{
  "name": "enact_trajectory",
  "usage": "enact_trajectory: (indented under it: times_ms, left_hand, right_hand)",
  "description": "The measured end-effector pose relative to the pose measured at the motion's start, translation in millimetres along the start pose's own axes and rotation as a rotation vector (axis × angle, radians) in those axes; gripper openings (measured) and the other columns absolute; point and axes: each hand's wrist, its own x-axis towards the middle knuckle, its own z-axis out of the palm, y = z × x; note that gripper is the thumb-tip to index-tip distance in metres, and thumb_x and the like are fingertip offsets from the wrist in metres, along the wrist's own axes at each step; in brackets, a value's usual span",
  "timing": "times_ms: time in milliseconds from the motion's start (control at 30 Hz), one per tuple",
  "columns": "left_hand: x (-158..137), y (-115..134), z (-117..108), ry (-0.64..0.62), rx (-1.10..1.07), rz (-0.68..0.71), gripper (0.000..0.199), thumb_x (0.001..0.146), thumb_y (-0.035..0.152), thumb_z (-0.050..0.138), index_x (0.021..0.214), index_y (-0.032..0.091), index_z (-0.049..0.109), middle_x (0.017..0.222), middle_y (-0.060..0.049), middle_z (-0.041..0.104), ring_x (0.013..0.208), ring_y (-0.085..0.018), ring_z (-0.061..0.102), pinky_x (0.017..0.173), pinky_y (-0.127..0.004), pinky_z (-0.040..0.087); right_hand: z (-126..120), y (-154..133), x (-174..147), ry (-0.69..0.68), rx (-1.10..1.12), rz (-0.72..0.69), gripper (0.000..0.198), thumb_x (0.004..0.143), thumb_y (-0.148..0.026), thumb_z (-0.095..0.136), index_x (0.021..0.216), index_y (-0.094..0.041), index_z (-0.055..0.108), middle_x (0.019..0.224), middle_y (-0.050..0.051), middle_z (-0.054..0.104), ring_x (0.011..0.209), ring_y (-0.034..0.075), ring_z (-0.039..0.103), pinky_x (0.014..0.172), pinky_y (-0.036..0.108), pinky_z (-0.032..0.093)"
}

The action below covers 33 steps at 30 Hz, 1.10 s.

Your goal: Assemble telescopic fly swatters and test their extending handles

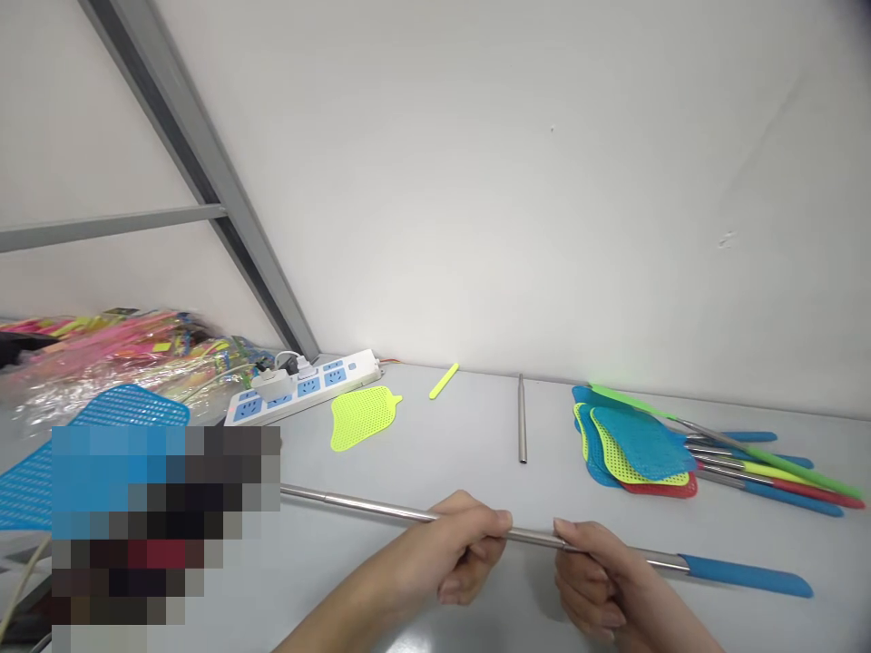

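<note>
Both hands grip the steel telescopic rod of a fly swatter (371, 508), held across the front of the table and partly drawn out. My left hand (455, 549) closes around the middle of the rod. Just right of it, my right hand (599, 576) pinches a thicker section, with the blue handle (748, 576) beyond it. The rod's left end runs into a blurred block. A blue mesh swatter head (136, 404) shows around that block; whether it joins this rod is hidden.
A pile of assembled fly swatters (640, 444) lies right. Behind my hands are a loose steel rod (522, 422), a yellow handle piece (445, 381) and a yellow swatter head (364, 417). A power strip (317, 390) and plastic-bagged goods (129, 363) occupy the left.
</note>
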Motion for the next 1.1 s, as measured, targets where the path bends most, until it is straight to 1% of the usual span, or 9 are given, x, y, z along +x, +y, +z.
enact_trajectory:
  times_ms: [300, 467, 733, 900, 1100]
  left_hand:
    - [-2, 6, -9, -0.036, 0.058, 0.012, 0.035, 0.078, 0.031, 0.04, 0.047, 0.018, 0.029, 0.031, 0.009, 0.021, 0.029, -0.004, 0.017, 0.036, -0.021, 0.012]
    - [-3, 7, -16, -0.041, 0.056, 0.013, 0.036, 0.078, 0.031, 0.04, 0.047, 0.018, 0.028, 0.032, 0.009, 0.02, 0.029, -0.004, 0.017, 0.036, -0.021, 0.011]
    - [-7, 12, -29, -0.046, 0.1, 0.066, 0.038, 0.08, 0.029, 0.038, 0.046, 0.018, 0.026, 0.031, 0.009, 0.018, 0.029, -0.004, 0.015, 0.035, -0.021, 0.01]
    - [-9, 14, -35, -0.046, 0.119, 0.074, 0.038, 0.08, 0.031, 0.039, 0.046, 0.018, 0.026, 0.031, 0.01, 0.018, 0.028, -0.004, 0.015, 0.033, -0.021, 0.01]
    - [-9, 13, -40, -0.06, 0.116, 0.068, 0.039, 0.08, 0.032, 0.041, 0.047, 0.018, 0.026, 0.031, 0.009, 0.018, 0.028, -0.003, 0.017, 0.032, -0.02, 0.012]
  right_hand:
    - [-1, -3, -2, 0.03, 0.029, 0.01, 0.045, 0.069, -0.042, 0.055, 0.043, -0.019, 0.026, 0.038, -0.009, 0.014, 0.033, 0.004, 0.012, 0.037, 0.023, 0.009]
    - [-4, -4, -1, 0.039, 0.031, -0.009, 0.044, 0.07, -0.042, 0.053, 0.043, -0.02, 0.025, 0.038, -0.009, 0.015, 0.033, 0.004, 0.012, 0.038, 0.023, 0.009]
    - [-10, -9, -3, 0.083, 0.053, -0.06, 0.041, 0.071, -0.036, 0.052, 0.044, -0.019, 0.026, 0.04, -0.009, 0.015, 0.034, 0.003, 0.011, 0.037, 0.022, 0.009]
    - [-11, -10, -6, 0.105, 0.055, -0.055, 0.041, 0.073, -0.035, 0.051, 0.045, -0.019, 0.027, 0.042, -0.008, 0.016, 0.036, 0.004, 0.013, 0.038, 0.022, 0.012]
    - [-14, -11, -6, 0.093, 0.048, -0.059, 0.041, 0.075, -0.034, 0.049, 0.044, -0.019, 0.027, 0.041, -0.008, 0.016, 0.036, 0.004, 0.012, 0.039, 0.023, 0.011]
